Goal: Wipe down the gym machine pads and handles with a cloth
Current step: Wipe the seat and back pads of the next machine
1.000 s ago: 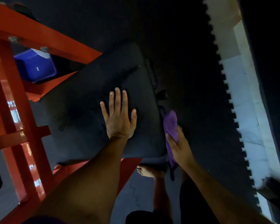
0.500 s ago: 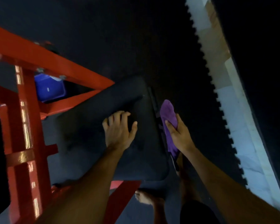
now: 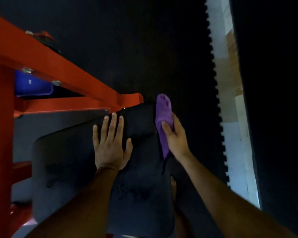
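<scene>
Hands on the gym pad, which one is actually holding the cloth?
The right hand pinches the purple cloth against the pad's right edge. The left hand only lies flat on top, fingers spread, holding nothing.

Blue plastic bin (image 3: 33,86) behind orange frame, black interlocking floor mat (image 3: 127,48), pale tiled floor strip (image 3: 230,117)

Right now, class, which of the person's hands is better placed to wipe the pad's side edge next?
Right. The right hand already grips the purple cloth against the black pad's right edge. The left hand lies flat on top, holding nothing.
</scene>
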### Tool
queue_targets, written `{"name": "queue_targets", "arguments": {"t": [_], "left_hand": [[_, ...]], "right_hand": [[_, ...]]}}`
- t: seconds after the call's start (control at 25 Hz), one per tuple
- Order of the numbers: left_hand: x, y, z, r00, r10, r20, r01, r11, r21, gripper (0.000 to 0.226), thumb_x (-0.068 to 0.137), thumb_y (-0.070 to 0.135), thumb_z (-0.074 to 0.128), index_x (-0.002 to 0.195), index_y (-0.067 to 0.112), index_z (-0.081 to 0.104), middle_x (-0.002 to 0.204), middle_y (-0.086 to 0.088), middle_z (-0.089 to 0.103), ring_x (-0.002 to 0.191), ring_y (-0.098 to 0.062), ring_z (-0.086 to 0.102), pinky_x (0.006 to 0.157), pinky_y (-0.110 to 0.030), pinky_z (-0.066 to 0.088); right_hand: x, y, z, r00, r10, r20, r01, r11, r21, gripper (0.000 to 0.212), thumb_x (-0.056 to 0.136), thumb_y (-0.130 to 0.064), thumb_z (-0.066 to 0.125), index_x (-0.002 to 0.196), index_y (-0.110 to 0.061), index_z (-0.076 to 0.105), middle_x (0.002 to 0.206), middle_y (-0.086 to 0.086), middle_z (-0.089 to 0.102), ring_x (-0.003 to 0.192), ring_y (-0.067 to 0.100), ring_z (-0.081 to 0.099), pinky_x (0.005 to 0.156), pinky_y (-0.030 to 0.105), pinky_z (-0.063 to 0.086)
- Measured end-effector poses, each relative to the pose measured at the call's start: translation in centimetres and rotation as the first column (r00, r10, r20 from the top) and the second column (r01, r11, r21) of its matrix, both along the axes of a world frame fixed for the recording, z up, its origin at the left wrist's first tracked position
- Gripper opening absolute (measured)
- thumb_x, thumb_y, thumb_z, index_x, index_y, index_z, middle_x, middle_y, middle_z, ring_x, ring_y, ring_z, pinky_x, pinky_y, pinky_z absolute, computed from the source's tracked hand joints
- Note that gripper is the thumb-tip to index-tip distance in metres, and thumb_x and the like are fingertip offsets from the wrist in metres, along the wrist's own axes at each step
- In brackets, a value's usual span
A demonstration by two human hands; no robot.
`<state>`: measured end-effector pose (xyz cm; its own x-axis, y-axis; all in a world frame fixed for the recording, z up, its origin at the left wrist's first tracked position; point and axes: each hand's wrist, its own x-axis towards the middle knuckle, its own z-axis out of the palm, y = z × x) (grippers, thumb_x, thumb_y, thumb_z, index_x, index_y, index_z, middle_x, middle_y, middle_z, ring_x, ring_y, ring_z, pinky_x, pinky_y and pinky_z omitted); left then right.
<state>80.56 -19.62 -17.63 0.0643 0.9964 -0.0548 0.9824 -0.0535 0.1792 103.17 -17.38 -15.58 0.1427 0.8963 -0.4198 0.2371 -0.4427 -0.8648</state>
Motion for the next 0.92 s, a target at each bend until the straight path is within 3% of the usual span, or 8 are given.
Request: {"name": "queue_targets", "arguments": {"t": [0.12, 0.24, 0.32, 0.44, 0.52, 0.6, 0.76, 0.92], "left_hand": [[0.1, -0.3, 0.1, 1.0, 0.004, -0.004, -0.004, 1.0, -0.008, 0.077, 0.093, 0.046, 0.04, 0.163, 0.017, 0.026, 0.172, -0.005, 0.017, 0.159, -0.027, 0.013, 0.127, -0.058, 0.006], [-0.2, -0.3, 0.2, 1.0, 0.003, 0.013, -0.003, 1.0, -0.004, 0.077, 0.094, 0.046, 0.041, 0.163, 0.017, 0.025, 0.172, -0.006, 0.016, 0.159, -0.027, 0.012, 0.127, -0.058, 0.006], [0.0, -0.3, 0.0, 1.0, 0.001, 0.007, -0.001, 1.0, 0.012, 0.077, 0.094, 0.046, 0.041, 0.163, 0.017, 0.025, 0.172, -0.006, 0.016, 0.159, -0.028, 0.013, 0.126, -0.059, 0.007], [-0.1, -0.3, 0.1, 1.0, 0.0, 0.011, 0.0, 1.0, -0.003, 0.077, 0.094, 0.046, 0.041, 0.163, 0.017, 0.024, 0.172, -0.006, 0.015, 0.159, -0.027, 0.012, 0.126, -0.059, 0.007], [0.0, -0.2, 0.1, 1.0, -0.008, 0.014, 0.009, 1.0, -0.004, 0.077, 0.094, 0.046, 0.04, 0.163, 0.017, 0.024, 0.172, -0.005, 0.014, 0.159, -0.027, 0.011, 0.127, -0.058, 0.006], [0.0, -0.1, 0.0, 1.0, -0.005, 0.017, 0.005, 1.0, 0.001, 0.077, 0.094, 0.046, 0.04, 0.163, 0.017, 0.024, 0.172, -0.005, 0.014, 0.159, -0.026, 0.011, 0.127, -0.057, 0.006], [-0.1, -0.7, 0.5, 0.999, 0.0, 0.036, 0.0, 1.0, 0.003, 0.076, 0.094, 0.046, 0.038, 0.163, 0.016, 0.026, 0.172, -0.005, 0.017, 0.159, -0.025, 0.012, 0.127, -0.058, 0.01], [0.0, -0.3, 2.9, 1.0, 0.017, 0.017, -0.015, 0.996, -0.093, 0.073, 0.099, 0.052, 0.03, 0.163, 0.018, 0.027, 0.172, -0.003, 0.013, 0.16, -0.021, 0.008, 0.129, -0.053, 0.004]], "right_hand": [[0.4, 4.6, -0.4, 0.996, 0.057, 0.071, -0.057, 0.998, 0.003, 0.046, 0.092, -0.052, 0.064, 0.132, -0.029, 0.058, 0.121, -0.007, 0.066, 0.108, 0.005, 0.065, 0.095, 0.037, 0.055], [1.2, -4.0, -0.1, 0.999, -0.03, -0.013, 0.027, 0.986, -0.167, 0.057, 0.086, -0.057, 0.064, 0.13, -0.022, 0.06, 0.119, -0.005, 0.07, 0.109, 0.011, 0.068, 0.099, 0.046, 0.054], [1.1, -9.6, 1.8, 0.999, 0.013, -0.037, -0.022, 0.971, -0.237, 0.052, 0.087, -0.053, 0.067, 0.127, -0.02, 0.062, 0.116, -0.002, 0.072, 0.108, 0.013, 0.069, 0.1, 0.049, 0.053], [0.9, -5.8, 1.1, 1.0, 0.012, -0.025, -0.016, 0.985, -0.171, 0.022, 0.098, -0.032, 0.063, 0.121, -0.03, 0.061, 0.111, -0.008, 0.071, 0.103, 0.004, 0.068, 0.1, 0.036, 0.053], [0.7, 0.5, 0.4, 0.998, 0.034, 0.06, -0.029, 0.996, -0.087, 0.024, 0.101, -0.027, 0.06, 0.125, -0.031, 0.06, 0.114, -0.012, 0.068, 0.104, -0.002, 0.065, 0.096, 0.024, 0.052], [1.3, 4.3, -0.2, 0.986, 0.142, 0.083, -0.137, 0.988, -0.067, 0.035, 0.098, -0.036, 0.061, 0.132, -0.024, 0.059, 0.117, -0.007, 0.068, 0.106, 0.004, 0.065, 0.096, 0.028, 0.051], [5.7, 5.7, 2.8, 0.874, 0.448, 0.19, -0.399, 0.883, -0.249, 0.051, 0.092, -0.052, 0.063, 0.136, -0.028, 0.055, 0.124, -0.003, 0.065, 0.113, 0.014, 0.063, 0.104, 0.047, 0.05], [7.7, 8.2, 7.9, 0.793, 0.522, 0.314, -0.446, 0.849, -0.284, 0.076, 0.079, -0.068, 0.062, 0.146, -0.034, 0.047, 0.14, -0.004, 0.056, 0.126, 0.018, 0.056, 0.11, 0.049, 0.045]]}}
